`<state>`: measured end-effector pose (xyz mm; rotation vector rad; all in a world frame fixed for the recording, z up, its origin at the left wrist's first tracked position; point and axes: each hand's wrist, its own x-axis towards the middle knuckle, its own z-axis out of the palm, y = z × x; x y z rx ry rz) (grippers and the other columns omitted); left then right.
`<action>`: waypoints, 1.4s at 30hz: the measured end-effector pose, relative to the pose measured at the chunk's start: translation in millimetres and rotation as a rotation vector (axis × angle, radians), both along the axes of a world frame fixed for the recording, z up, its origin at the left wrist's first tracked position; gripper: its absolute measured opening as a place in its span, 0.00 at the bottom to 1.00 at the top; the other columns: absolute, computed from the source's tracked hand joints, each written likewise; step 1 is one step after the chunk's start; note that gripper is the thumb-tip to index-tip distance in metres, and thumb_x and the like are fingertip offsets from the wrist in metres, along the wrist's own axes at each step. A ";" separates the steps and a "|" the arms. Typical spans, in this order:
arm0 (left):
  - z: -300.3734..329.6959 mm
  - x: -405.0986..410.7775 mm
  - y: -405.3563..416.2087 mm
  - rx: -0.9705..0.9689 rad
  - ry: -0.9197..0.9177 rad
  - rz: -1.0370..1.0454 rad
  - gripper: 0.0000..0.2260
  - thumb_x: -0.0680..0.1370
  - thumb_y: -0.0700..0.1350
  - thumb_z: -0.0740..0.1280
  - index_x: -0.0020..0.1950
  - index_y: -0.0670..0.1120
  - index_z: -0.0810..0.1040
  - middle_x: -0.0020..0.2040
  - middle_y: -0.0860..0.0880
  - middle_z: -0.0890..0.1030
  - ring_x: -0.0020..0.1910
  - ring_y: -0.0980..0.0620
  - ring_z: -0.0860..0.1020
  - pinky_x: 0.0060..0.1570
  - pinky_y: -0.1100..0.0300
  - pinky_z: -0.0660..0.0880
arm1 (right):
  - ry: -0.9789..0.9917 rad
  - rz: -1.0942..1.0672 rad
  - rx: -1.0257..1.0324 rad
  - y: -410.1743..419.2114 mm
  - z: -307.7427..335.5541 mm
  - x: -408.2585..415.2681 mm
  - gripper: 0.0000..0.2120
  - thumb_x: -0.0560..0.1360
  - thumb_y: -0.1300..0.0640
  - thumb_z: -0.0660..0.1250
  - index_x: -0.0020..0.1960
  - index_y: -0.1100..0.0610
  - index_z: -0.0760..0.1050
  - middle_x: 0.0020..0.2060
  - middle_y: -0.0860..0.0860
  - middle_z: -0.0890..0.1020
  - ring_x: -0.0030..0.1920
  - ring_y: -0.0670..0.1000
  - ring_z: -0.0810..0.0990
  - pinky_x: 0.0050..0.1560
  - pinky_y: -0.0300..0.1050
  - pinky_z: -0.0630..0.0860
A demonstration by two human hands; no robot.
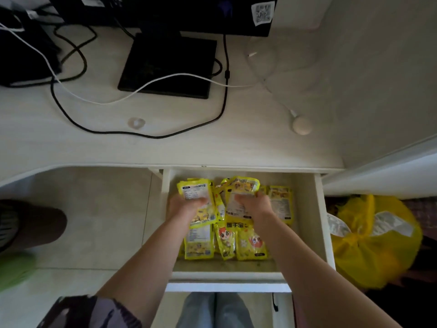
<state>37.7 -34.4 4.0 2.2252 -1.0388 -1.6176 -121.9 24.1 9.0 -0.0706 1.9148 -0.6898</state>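
Observation:
An open white drawer (318, 223) under the desk holds several yellow packets with cartoon prints (250, 242). My left hand (183, 205) grips one yellow packet (196, 192) at the drawer's back left, its label side up. My right hand (254, 203) grips another yellow packet (241, 189) at the back middle. More packets lie flat beneath and in front of both hands, and one lies at the back right (280, 202).
The white desk (165, 147) carries a black monitor stand (168, 65), black and white cables, and a round white puck (302, 125). A yellow plastic bag (373, 242) sits right of the drawer. A dark shoe (35, 223) lies on the tiled floor at left.

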 end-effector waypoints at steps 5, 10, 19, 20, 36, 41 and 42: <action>-19.8 -16.5 -31.3 -0.051 0.025 0.055 0.19 0.65 0.41 0.79 0.50 0.37 0.76 0.49 0.43 0.80 0.46 0.46 0.79 0.45 0.56 0.73 | 0.084 0.067 -0.092 -38.1 -24.1 -2.4 0.20 0.72 0.53 0.72 0.59 0.60 0.73 0.47 0.55 0.79 0.46 0.56 0.78 0.49 0.48 0.75; -42.2 -18.3 -40.7 -0.058 0.008 -0.009 0.36 0.62 0.44 0.81 0.66 0.35 0.72 0.60 0.40 0.79 0.56 0.39 0.78 0.54 0.52 0.76 | 0.118 0.180 -0.064 -46.0 -43.8 0.6 0.18 0.75 0.53 0.66 0.60 0.63 0.74 0.49 0.58 0.80 0.43 0.55 0.77 0.42 0.49 0.75; -49.5 5.0 -17.8 -0.225 -0.008 -0.205 0.30 0.73 0.33 0.68 0.74 0.45 0.64 0.61 0.52 0.72 0.31 0.65 0.67 0.29 0.70 0.71 | 0.192 0.399 -0.055 -18.7 -37.5 -1.5 0.08 0.72 0.64 0.60 0.41 0.53 0.75 0.29 0.50 0.70 0.28 0.50 0.66 0.29 0.39 0.63; -47.2 7.3 -14.7 -0.233 -0.022 -0.238 0.31 0.74 0.34 0.67 0.75 0.46 0.62 0.66 0.49 0.72 0.31 0.65 0.67 0.30 0.69 0.72 | 0.208 0.411 -0.059 -16.3 -34.7 -2.3 0.09 0.72 0.64 0.59 0.43 0.55 0.76 0.29 0.50 0.70 0.27 0.50 0.65 0.28 0.39 0.61; 54.2 43.8 60.0 -0.500 -0.158 -0.445 0.14 0.75 0.38 0.66 0.60 0.45 0.77 0.52 0.48 0.82 0.53 0.49 0.79 0.52 0.54 0.76 | 0.516 0.860 -0.269 30.1 62.7 31.3 0.20 0.78 0.59 0.60 0.70 0.56 0.67 0.63 0.53 0.76 0.59 0.55 0.77 0.53 0.45 0.75; 77.3 81.5 83.3 -0.545 -0.285 -0.449 0.11 0.76 0.41 0.64 0.58 0.47 0.76 0.47 0.50 0.80 0.52 0.48 0.76 0.48 0.52 0.76 | 0.570 1.040 -0.332 29.7 88.5 72.0 0.19 0.78 0.57 0.60 0.69 0.56 0.67 0.65 0.53 0.74 0.63 0.55 0.74 0.58 0.49 0.74; 80.8 90.2 86.5 -0.548 -0.311 -0.448 0.11 0.76 0.42 0.63 0.57 0.46 0.76 0.45 0.51 0.79 0.51 0.48 0.75 0.46 0.54 0.74 | 0.568 1.077 -0.344 28.6 92.4 82.2 0.19 0.78 0.57 0.60 0.69 0.56 0.67 0.65 0.53 0.74 0.63 0.55 0.74 0.59 0.50 0.74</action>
